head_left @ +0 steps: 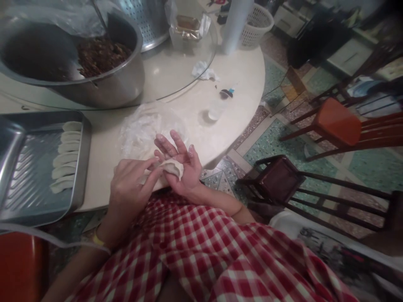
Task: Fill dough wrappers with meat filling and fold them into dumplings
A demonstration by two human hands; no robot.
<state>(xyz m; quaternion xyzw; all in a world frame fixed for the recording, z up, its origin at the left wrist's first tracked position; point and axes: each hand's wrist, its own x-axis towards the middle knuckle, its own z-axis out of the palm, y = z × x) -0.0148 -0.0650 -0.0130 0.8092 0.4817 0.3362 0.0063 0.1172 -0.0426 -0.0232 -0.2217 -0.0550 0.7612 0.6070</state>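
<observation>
A pale folded dumpling (172,167) lies in the palm of my right hand (182,167), whose fingers are stretched out and dusted with flour. My left hand (132,186) pinches the dumpling's left edge with its fingertips pressed together. Both hands hover over the near edge of the round cream table (226,75), above my red-and-white checked lap. Just beyond the hands sits a floured patch with a stack of thin wrappers (141,132). A metal tray (19,201) at the left holds a row of several finished dumplings (65,155).
A large steel bowl (103,88) of dark minced filling (100,52) stands at the back left on a glass turntable. A small clear cup (215,111), crumpled tissue (204,71) and white basket (256,23) lie farther right. Wooden stools (277,182) and an orange-seated chair (338,121) stand on the tiled floor to the right.
</observation>
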